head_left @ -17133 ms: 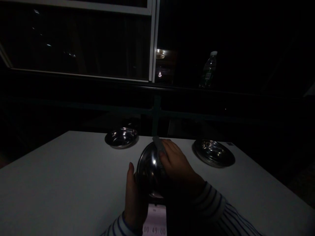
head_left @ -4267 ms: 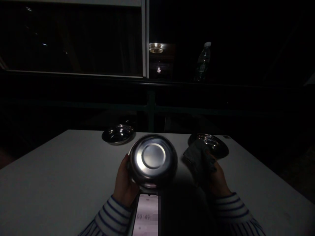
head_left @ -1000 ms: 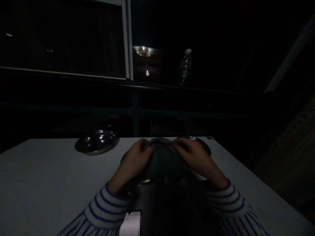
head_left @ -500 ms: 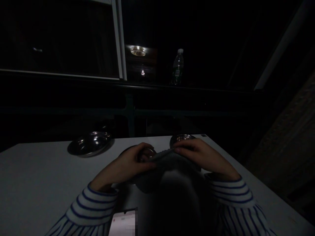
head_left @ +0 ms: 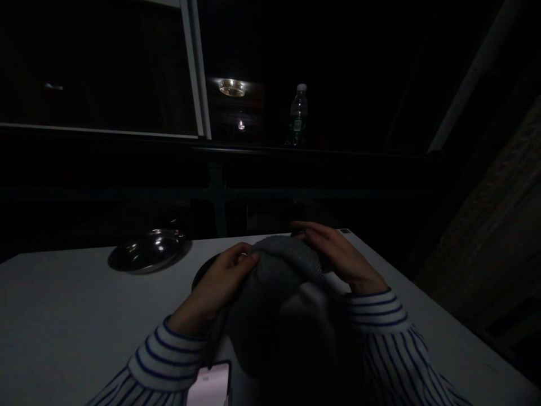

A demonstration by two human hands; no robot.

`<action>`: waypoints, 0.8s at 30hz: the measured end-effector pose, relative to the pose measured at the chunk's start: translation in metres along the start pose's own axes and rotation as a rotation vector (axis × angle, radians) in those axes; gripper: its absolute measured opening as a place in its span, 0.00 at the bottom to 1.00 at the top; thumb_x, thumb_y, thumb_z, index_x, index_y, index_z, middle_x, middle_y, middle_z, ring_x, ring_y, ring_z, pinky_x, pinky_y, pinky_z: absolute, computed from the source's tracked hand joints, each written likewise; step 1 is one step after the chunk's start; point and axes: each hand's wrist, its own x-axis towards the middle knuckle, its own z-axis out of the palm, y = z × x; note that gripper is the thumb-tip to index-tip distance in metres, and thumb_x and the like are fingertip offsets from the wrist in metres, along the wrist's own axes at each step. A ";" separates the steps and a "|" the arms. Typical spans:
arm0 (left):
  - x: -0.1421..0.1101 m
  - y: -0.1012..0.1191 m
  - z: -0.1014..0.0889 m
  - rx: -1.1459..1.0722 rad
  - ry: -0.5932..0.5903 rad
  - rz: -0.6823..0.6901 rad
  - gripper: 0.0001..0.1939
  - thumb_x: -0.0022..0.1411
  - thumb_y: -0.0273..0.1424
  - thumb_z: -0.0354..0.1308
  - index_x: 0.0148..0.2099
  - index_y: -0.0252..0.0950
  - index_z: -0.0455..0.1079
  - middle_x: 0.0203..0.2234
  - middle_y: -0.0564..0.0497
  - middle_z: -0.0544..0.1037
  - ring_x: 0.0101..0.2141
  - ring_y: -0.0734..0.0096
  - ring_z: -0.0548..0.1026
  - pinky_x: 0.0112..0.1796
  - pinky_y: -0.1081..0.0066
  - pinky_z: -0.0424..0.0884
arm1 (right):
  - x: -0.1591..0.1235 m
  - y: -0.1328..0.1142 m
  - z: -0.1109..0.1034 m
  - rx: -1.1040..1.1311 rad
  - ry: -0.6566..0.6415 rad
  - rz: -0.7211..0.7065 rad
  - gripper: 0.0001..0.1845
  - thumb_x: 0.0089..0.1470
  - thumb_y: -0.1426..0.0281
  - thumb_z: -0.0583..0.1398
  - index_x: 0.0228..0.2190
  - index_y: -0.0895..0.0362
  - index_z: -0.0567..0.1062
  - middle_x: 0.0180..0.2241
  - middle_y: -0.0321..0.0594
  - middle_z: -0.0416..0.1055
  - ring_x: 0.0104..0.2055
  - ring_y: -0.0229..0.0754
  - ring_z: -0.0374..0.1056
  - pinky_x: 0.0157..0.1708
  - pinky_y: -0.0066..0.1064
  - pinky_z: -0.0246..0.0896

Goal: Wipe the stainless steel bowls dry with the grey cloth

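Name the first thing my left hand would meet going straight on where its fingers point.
The gray cloth, right at the fingertips of your left hand; depth beyond it is hard to judge in this dim view.

On the table (head_left: 84,316), toward the far left, a bowl (head_left: 146,252); right of it and closer, a mostly hidden second bowl (head_left: 200,274). Farther right, a cloth (head_left: 274,276). Before the second bowl, a phone (head_left: 209,384). Behind the table, right of a window frame (head_left: 196,70), an upright bottle (head_left: 297,115).
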 end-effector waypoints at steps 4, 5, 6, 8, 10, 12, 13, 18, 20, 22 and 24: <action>0.003 0.003 -0.002 -0.289 0.068 -0.066 0.12 0.54 0.36 0.57 0.39 0.36 0.68 0.27 0.54 0.77 0.28 0.71 0.75 0.32 0.72 0.70 | -0.002 0.013 -0.008 0.207 -0.161 0.021 0.32 0.49 0.53 0.59 0.54 0.51 0.64 0.50 0.42 0.68 0.50 0.44 0.65 0.50 0.39 0.58; 0.003 0.004 -0.002 -0.327 0.089 -0.075 0.11 0.54 0.35 0.57 0.39 0.36 0.68 0.27 0.54 0.77 0.28 0.71 0.75 0.32 0.72 0.70 | -0.001 0.015 -0.008 0.235 -0.215 0.032 0.35 0.47 0.56 0.62 0.55 0.51 0.62 0.49 0.42 0.69 0.49 0.44 0.66 0.49 0.38 0.59; 0.004 0.004 -0.002 -0.353 0.101 -0.086 0.10 0.54 0.34 0.57 0.39 0.36 0.68 0.27 0.53 0.77 0.27 0.71 0.75 0.32 0.72 0.70 | 0.000 0.016 -0.008 0.243 -0.251 0.049 0.37 0.45 0.60 0.65 0.56 0.51 0.60 0.48 0.42 0.70 0.48 0.43 0.67 0.48 0.38 0.60; 0.005 0.003 -0.003 -0.359 0.105 -0.102 0.10 0.53 0.34 0.58 0.38 0.36 0.68 0.27 0.53 0.77 0.27 0.71 0.75 0.32 0.71 0.70 | 0.003 0.016 -0.004 0.227 -0.241 0.094 0.39 0.41 0.69 0.67 0.55 0.52 0.60 0.44 0.40 0.72 0.43 0.41 0.70 0.45 0.35 0.63; 0.007 0.002 -0.005 -0.282 0.110 -0.103 0.12 0.52 0.36 0.59 0.38 0.36 0.68 0.26 0.54 0.77 0.27 0.70 0.75 0.30 0.71 0.70 | 0.006 0.013 0.000 0.238 -0.125 0.113 0.35 0.41 0.73 0.66 0.52 0.54 0.63 0.39 0.39 0.74 0.38 0.39 0.71 0.40 0.33 0.65; 0.009 0.001 -0.006 -0.112 0.161 -0.083 0.15 0.52 0.40 0.58 0.40 0.36 0.68 0.24 0.54 0.76 0.26 0.69 0.75 0.28 0.71 0.68 | 0.008 0.008 0.004 0.280 0.009 0.103 0.31 0.41 0.74 0.65 0.49 0.55 0.66 0.35 0.38 0.75 0.35 0.38 0.71 0.37 0.31 0.65; 0.009 0.000 -0.007 -0.009 0.210 -0.043 0.16 0.52 0.40 0.58 0.40 0.36 0.67 0.25 0.53 0.76 0.27 0.68 0.75 0.28 0.71 0.68 | 0.008 0.005 0.006 0.296 0.058 0.097 0.30 0.41 0.74 0.65 0.48 0.56 0.66 0.33 0.37 0.75 0.34 0.38 0.71 0.36 0.30 0.65; -0.001 0.004 0.000 0.332 0.337 0.237 0.13 0.53 0.41 0.57 0.34 0.36 0.69 0.29 0.50 0.77 0.34 0.65 0.75 0.36 0.68 0.69 | 0.001 -0.010 0.017 0.277 0.103 0.076 0.29 0.42 0.72 0.65 0.48 0.54 0.66 0.32 0.36 0.74 0.33 0.38 0.71 0.32 0.28 0.65; -0.009 0.006 0.007 0.325 0.230 0.247 0.13 0.53 0.41 0.58 0.36 0.37 0.69 0.30 0.51 0.77 0.34 0.66 0.75 0.36 0.68 0.69 | -0.002 -0.015 0.022 0.252 0.110 0.053 0.29 0.42 0.71 0.65 0.48 0.53 0.66 0.33 0.37 0.74 0.33 0.39 0.71 0.31 0.28 0.65; -0.016 0.006 0.014 0.334 0.122 0.286 0.17 0.49 0.40 0.62 0.41 0.39 0.70 0.36 0.50 0.77 0.38 0.66 0.75 0.39 0.68 0.69 | -0.005 -0.020 0.027 0.253 0.121 0.033 0.30 0.42 0.71 0.65 0.49 0.53 0.66 0.34 0.37 0.74 0.34 0.39 0.71 0.30 0.27 0.65; -0.020 0.005 0.020 0.329 0.077 0.259 0.22 0.46 0.40 0.64 0.44 0.39 0.69 0.37 0.49 0.77 0.38 0.65 0.75 0.39 0.68 0.70 | -0.007 -0.024 0.031 0.263 0.132 0.022 0.30 0.42 0.72 0.65 0.49 0.53 0.65 0.35 0.37 0.74 0.33 0.38 0.71 0.28 0.25 0.65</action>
